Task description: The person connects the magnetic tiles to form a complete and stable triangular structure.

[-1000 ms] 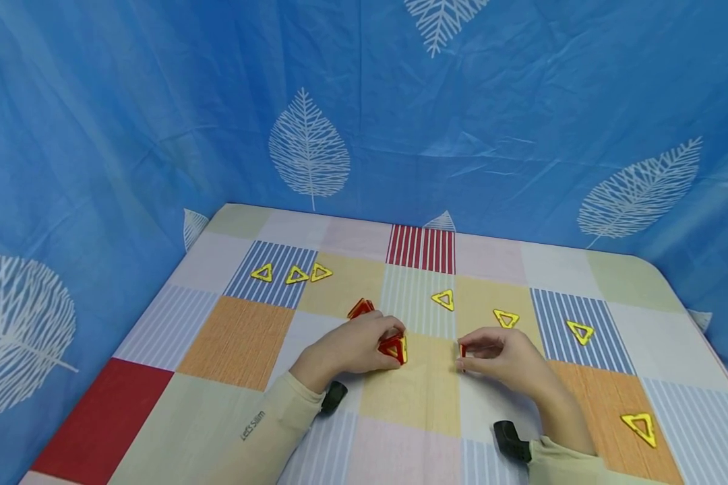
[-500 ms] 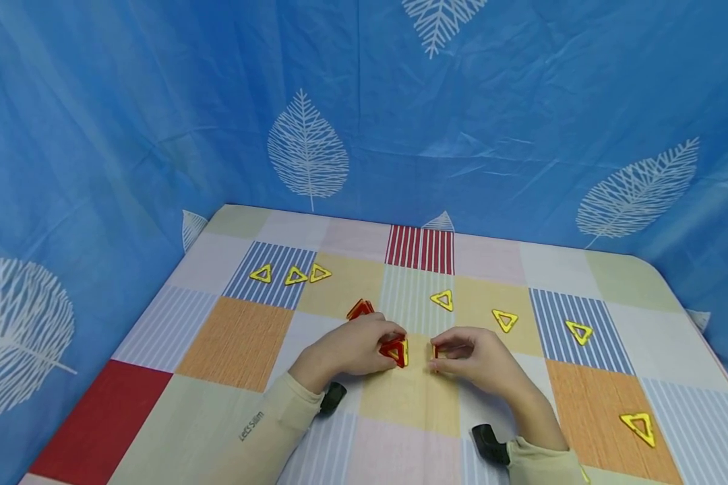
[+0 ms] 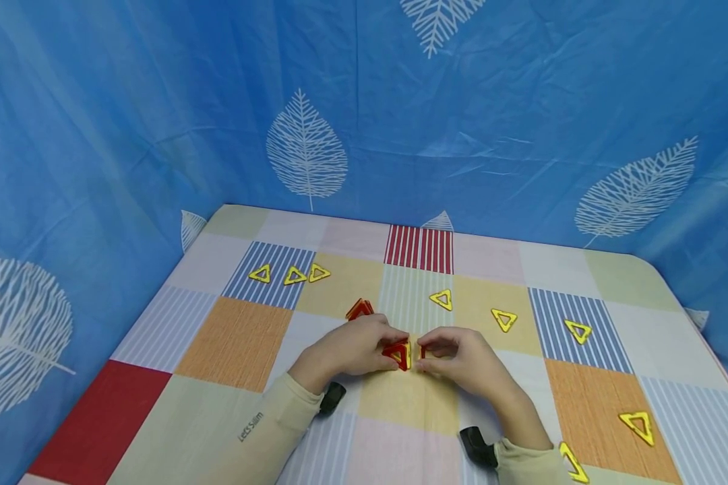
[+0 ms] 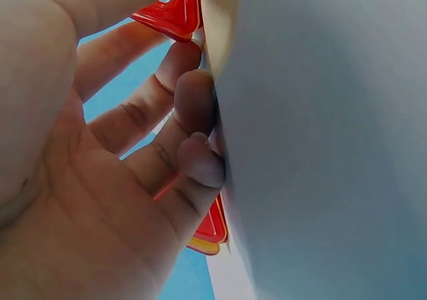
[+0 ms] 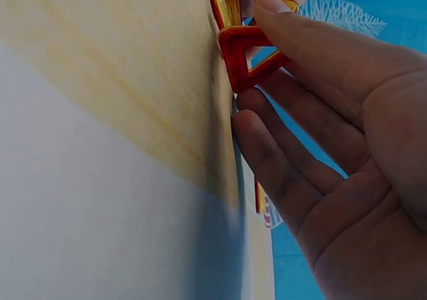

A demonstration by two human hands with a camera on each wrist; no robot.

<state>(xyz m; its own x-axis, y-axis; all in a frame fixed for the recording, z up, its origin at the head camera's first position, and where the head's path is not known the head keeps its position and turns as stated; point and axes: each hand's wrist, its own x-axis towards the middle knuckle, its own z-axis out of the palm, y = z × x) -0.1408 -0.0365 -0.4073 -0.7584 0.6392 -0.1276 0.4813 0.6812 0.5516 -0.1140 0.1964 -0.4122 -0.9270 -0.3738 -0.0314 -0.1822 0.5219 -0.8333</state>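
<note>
Left hand (image 3: 356,347) pinches a red triangle (image 3: 404,357) mid-table; right hand (image 3: 468,357) pinches a second red triangle (image 5: 235,59) just beside it, a narrow gap between. Blue curtain (image 3: 412,148) with white leaves (image 3: 307,151) hangs beyond the far edge. Patchwork table (image 3: 236,340) has rounded far corners. Left sleeve (image 3: 282,417) bears lettering (image 3: 251,427): "Let's", then unclear. Yellow triangles (image 3: 450,300) lie far left, far centre and near right.
</note>
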